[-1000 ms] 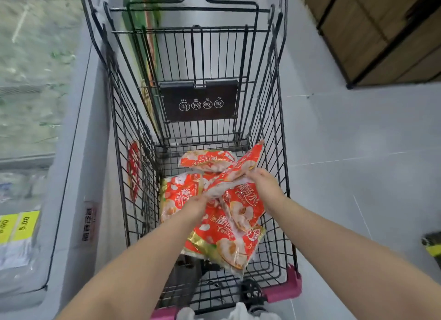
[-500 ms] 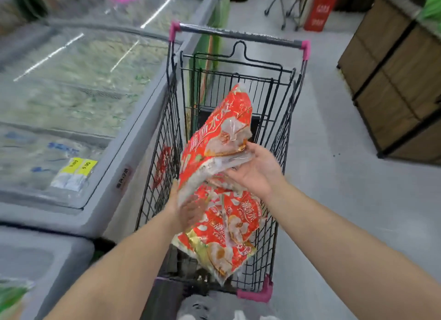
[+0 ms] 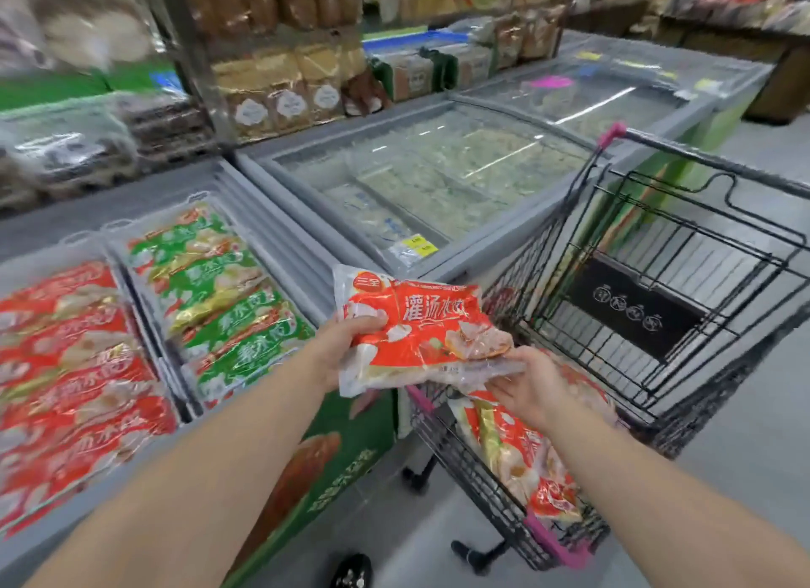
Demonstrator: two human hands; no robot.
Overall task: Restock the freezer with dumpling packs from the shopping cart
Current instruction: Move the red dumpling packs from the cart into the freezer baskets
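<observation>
Head view, the only one.

- Left hand [image 3: 347, 345]: grips the left end of a red dumpling pack [image 3: 420, 326], thumb on top, the other fingers curled beneath it.
- Right hand [image 3: 532, 385]: fingers curled on the clear right edge of the same pack, pinching it from below.
- The pack is in the air between both hands, printed face up and roughly level. It is over the gap between the open freezer [image 3: 280, 245] and the near end of the shopping cart [image 3: 532, 263].
- A second red pack [image 3: 524, 453] hangs or lies just under the right wrist, at the cart's near corner. Cannot tell whether the right hand holds this one too.
- The open freezer is left of the hands and holds two rows. Red packs [image 3: 65, 368] fill the left row and green packs [image 3: 219, 289] the right row, and both rows are overlapped like tiles.
- Behind it stands a second freezer with its glass lid [image 3: 438, 179] closed, and yellow price tags [image 3: 418, 243] are stuck at the lid's near corner. Its contents are blurred.
- Shelves of bagged bread [image 3: 280, 78] stand behind the freezers.
- The cart stands just beside the closed freezer, on the right.
</observation>
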